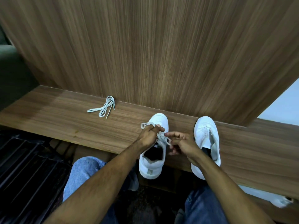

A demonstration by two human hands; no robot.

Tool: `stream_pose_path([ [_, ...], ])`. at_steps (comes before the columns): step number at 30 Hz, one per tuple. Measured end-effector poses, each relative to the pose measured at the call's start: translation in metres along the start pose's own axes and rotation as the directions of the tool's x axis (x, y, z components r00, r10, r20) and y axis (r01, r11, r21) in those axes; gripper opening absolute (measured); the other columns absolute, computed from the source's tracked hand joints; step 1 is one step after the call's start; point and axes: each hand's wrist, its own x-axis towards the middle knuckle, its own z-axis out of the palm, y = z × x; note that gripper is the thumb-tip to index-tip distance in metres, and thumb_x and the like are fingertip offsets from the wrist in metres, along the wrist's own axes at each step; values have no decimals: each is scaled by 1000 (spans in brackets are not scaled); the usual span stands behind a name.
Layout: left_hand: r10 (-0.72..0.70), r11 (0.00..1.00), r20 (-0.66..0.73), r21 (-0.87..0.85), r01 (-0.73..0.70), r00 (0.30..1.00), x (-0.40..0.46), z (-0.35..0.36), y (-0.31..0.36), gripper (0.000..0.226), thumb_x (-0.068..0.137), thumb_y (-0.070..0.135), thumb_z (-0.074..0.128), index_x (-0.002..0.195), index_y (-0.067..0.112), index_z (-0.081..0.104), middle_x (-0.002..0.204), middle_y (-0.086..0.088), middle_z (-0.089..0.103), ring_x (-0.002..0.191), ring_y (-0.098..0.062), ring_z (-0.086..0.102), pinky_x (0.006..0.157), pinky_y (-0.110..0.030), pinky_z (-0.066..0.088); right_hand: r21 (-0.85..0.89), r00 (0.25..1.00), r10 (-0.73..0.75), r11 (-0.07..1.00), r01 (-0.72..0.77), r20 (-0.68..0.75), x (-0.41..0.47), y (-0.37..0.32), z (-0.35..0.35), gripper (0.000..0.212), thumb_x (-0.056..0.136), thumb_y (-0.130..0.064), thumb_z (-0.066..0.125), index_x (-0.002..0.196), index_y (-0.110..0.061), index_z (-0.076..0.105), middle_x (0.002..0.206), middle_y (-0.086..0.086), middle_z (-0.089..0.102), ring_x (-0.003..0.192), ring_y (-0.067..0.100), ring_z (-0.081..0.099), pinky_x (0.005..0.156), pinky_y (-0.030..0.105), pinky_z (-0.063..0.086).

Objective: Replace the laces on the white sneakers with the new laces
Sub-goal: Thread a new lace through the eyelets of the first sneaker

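Left hand: fingers curled round a loop of lace; the loop is held up and out to the left of the grip, over the toe of the near shoe.
Right hand: thumb and forefinger pressed together on a lace end just right of the left grip; the other fingers are curled (whether they also hold lace cannot be told).
Lace: white, flat, crossed through the eyelets directly beneath both grips; part of it is hidden by the hands.
Near shoe: white sneaker, stood under the two grips on the shelf, toe toward the panel, heel overhanging the shelf edge.
Far shoe: white sneaker, just right of the right hand, toe toward the panel; its eyelets are seen without lace, its tongue loose.
Spare lace: white, coiled loosely, laid on the shelf well left of and beyond the grips, beside the panel.
Shelf: brown wood grain, bearing both shoes.
Knees: blue denim, below the forearms.
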Motion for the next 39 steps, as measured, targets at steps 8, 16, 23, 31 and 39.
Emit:
stream_pose_path([
  [8,-47,997,-65,-63,43,997,0,0,6,31,101,16,43,104,-1,69,92,-9,65,67,-7,62,52,-11,46,-435,967,-186,867,245,175,-9,-9,20,41,90,2,44,118,-23,59,45,-9,53,34,1,44,40,15,34],
  [16,-49,999,-51,-12,49,997,-5,-7,16,27,96,17,52,99,-7,67,80,-14,61,51,-6,56,48,-20,45,-678,955,-296,709,194,-36,20,3,35,8,86,-36,57,78,-34,57,75,-2,66,79,23,65,64,33,47],
  [23,239,907,113,329,-264,964,-14,-38,-3,21,74,37,70,79,17,74,75,0,71,67,-14,60,66,-32,48,-122,984,-125,987,109,-127,20,1,37,19,89,-7,66,71,-7,62,51,0,54,35,2,43,39,13,36],
  [31,539,230,347,816,-530,768,-21,-49,7,13,78,36,65,83,26,72,112,13,59,113,-10,44,80,-30,31,-58,999,42,997,-44,-21,29,-10,28,18,88,-1,64,72,-6,60,49,8,51,36,14,46,38,20,37],
  [39,357,599,248,679,-424,901,-17,-48,17,9,77,29,66,83,25,72,82,9,71,84,-12,66,71,-26,42,-384,938,-344,870,308,-27,31,10,25,7,87,-11,69,93,-8,71,48,-14,58,43,0,50,50,22,41],
])
